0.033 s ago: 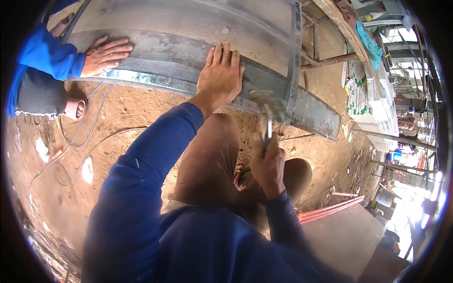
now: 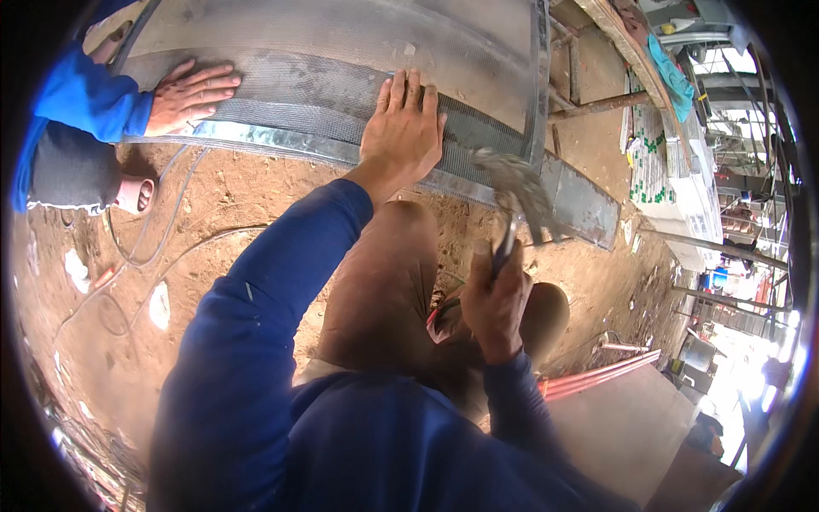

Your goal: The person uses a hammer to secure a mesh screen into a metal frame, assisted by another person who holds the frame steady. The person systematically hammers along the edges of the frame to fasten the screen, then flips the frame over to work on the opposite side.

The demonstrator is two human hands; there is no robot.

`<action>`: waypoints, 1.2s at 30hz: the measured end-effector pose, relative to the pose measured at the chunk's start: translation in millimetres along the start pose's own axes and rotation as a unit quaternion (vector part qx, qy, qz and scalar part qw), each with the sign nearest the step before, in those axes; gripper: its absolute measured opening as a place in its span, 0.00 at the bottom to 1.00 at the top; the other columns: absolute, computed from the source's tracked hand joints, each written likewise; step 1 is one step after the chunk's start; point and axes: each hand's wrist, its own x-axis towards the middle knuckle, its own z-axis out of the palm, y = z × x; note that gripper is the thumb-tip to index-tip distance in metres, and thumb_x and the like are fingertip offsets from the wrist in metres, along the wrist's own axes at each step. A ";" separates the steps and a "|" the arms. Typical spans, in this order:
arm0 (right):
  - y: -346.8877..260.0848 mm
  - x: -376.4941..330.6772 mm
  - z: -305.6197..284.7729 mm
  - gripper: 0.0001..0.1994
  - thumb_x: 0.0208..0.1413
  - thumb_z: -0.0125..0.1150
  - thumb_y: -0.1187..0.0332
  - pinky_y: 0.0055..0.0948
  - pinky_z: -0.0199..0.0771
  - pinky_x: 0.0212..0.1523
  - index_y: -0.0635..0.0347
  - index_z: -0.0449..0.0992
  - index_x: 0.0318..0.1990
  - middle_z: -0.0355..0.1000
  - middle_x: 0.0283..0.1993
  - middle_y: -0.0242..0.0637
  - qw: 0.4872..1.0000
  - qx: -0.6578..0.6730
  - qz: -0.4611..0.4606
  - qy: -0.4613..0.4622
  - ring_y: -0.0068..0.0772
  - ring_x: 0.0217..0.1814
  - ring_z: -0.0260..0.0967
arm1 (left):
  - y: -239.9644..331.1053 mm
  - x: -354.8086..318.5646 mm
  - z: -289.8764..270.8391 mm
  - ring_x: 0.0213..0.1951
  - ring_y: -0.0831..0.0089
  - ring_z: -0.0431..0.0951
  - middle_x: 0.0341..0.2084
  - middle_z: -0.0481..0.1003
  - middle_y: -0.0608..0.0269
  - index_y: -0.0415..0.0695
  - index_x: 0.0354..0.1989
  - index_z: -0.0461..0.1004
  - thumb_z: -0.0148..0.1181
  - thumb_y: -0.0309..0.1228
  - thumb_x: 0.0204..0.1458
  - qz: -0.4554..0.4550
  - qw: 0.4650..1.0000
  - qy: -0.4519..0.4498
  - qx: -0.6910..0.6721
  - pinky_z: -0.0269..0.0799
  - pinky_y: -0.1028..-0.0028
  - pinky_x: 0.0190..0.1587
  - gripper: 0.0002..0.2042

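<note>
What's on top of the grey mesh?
On the mesh: the person's left hand, laid flat, and a co-worker's hand farther left. The mesh directly beneath both is covered, so whatever lies there can't be seen.

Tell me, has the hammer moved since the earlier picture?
Yes, to the right. The hammer in the right hand was left of the metal side bar; now it overlaps that bar's near end.

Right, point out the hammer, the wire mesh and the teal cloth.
Hammer (image 2: 522,189): head camera view, on its motion-blurred head.
Wire mesh (image 2: 294,88): head camera view, on its darker strip.
Teal cloth (image 2: 672,78): head camera view, on its hanging middle.
</note>
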 end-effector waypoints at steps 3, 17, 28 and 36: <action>5.1 -5.3 17.6 0.21 0.74 0.62 0.58 0.57 0.79 0.28 0.73 0.73 0.55 0.78 0.27 0.62 0.998 -0.056 -0.005 -0.031 0.69 0.30 0.81 | 0.7 -1.5 4.1 0.84 0.41 0.49 0.81 0.55 0.36 0.34 0.79 0.59 0.37 0.45 0.79 0.001 1.000 0.003 -0.007 0.43 0.49 0.86 0.30; 23.9 4.7 37.1 0.17 0.72 0.63 0.62 0.69 0.74 0.47 0.72 0.72 0.44 0.76 0.38 0.71 0.998 -0.012 -0.016 -0.063 0.82 0.45 0.75 | -0.9 9.8 -10.4 0.82 0.40 0.55 0.81 0.56 0.34 0.33 0.77 0.63 0.44 0.44 0.77 0.011 0.999 0.044 -0.016 0.46 0.47 0.85 0.30; 29.8 13.7 26.1 0.16 0.75 0.63 0.59 0.49 0.77 0.32 0.67 0.75 0.45 0.79 0.28 0.55 0.993 0.004 0.027 -0.113 0.58 0.31 0.83 | -112.9 -58.3 -135.1 0.64 0.56 0.81 0.67 0.80 0.53 0.42 0.64 0.80 0.55 0.35 0.76 -0.077 0.888 0.373 -0.258 0.78 0.57 0.65 0.16; 20.3 22.0 -6.6 0.15 0.75 0.63 0.60 0.42 0.72 0.26 0.68 0.75 0.47 0.74 0.23 0.43 0.987 0.099 0.004 -0.128 0.36 0.23 0.75 | -217.7 -42.9 -91.9 0.77 0.41 0.66 0.73 0.72 0.40 0.37 0.70 0.75 0.55 0.44 0.74 -0.121 0.965 0.218 0.075 0.57 0.46 0.81 0.26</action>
